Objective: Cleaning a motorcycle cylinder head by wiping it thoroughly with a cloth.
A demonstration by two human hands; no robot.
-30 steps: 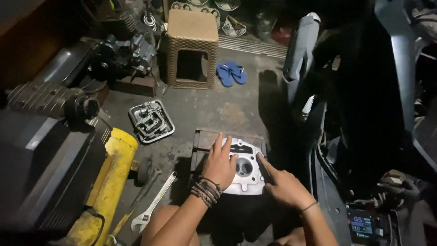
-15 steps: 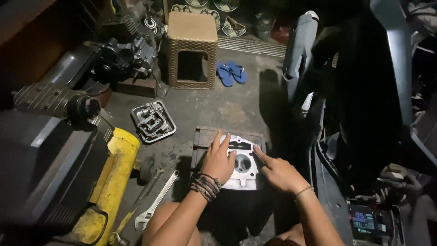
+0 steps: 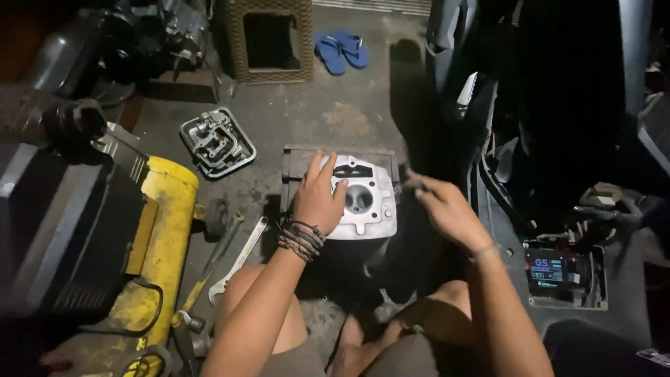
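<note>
Since half a second ago the right hand [image 3: 447, 209] has come off the cylinder head [image 3: 363, 202] and pulled back to its right; it's motion-blurred now. Left hand [image 3: 317, 199] hasn't moved.

Left grip: flat, fingers [image 3: 315, 166] spread apart, palm pressing on the left part of the cylinder head, not clamped round it. Stack of dark bracelets [image 3: 301, 239] on that wrist.
Right grip: fingers bunched around something small and dark at the tips; too blurred to say what, or whether the grip is shut on it. Thin band on that wrist.

Cylinder head: one, pale cast aluminium, roughly rectangular, one large round bore in the middle, smaller holes near the corners. Sits on a dark wooden board [image 3: 300, 157] on the concrete floor [image 3: 349, 119], just ahead of the person's bare knees.

Count around it:
- 1 open-end spanner [image 3: 239, 260], on the floor left of the knees
- 1 metal cover with small parts in it [image 3: 218, 142], up-left of the board
- 1 yellow tank [image 3: 164, 237], far left
- 1 wicker stool [image 3: 272, 38], top
- 2 blue flip-flops [image 3: 340, 50], beside the stool
- 1 battery with lit display [image 3: 564, 274], right
</note>
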